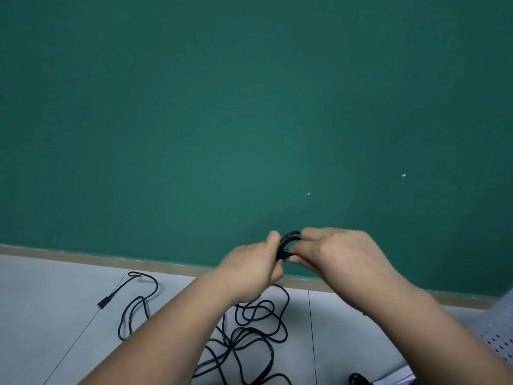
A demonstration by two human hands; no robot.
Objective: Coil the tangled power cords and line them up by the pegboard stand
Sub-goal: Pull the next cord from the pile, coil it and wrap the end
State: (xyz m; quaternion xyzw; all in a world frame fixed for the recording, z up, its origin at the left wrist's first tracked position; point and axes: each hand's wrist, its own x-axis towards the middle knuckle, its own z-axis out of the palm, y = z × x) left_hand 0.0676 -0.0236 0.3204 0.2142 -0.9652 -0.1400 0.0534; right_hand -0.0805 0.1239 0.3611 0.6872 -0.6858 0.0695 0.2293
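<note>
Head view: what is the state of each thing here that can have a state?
left hand: grips the small coil.
right hand: grips the same coil from the other side.
small coil: few loops, held up between both hands.
tangled cords: loose on the floor, loops crossing.
cord plug: lies on the floor, connected to nothing.

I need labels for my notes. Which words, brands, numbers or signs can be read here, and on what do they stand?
None can be read.
The green wall bears only two white specks, no letters.
Any marking on the black cords or the connector is too small to tell.
</note>
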